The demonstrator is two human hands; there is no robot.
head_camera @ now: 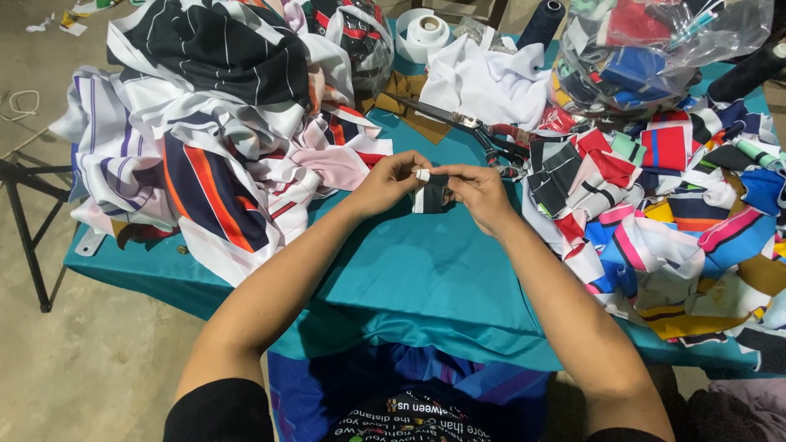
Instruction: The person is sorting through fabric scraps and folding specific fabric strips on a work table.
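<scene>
Pinching: both hands meet over the middle of the bench, clamped together on one small black-and-white strip of fabric [429, 194].
Left hand [391, 182]: forearm reaches in from the near left, wrist straight, thumb and forefinger closed on the strip's white top edge.
Right hand [476, 192]: forearm comes in from the near right, fingers curled, fingertips gripping the same strip from its right side.
Strip: held just above the teal cloth-covered bench [426, 278], hanging down between the two hands.
Far left: a heap of white, navy and orange striped fabric [213, 139].
Right: a spread pile of small multicoloured striped fabric pieces [655, 205], near the right hand.
Far centre: dark metal scissors with red handles [471, 129] lying just beyond the hands.
Far right: a clear plastic bag stuffed with coloured scraps [647, 49].
Far edge: a white thread spool [423, 33] beside crumpled white cloth [487, 82].
</scene>
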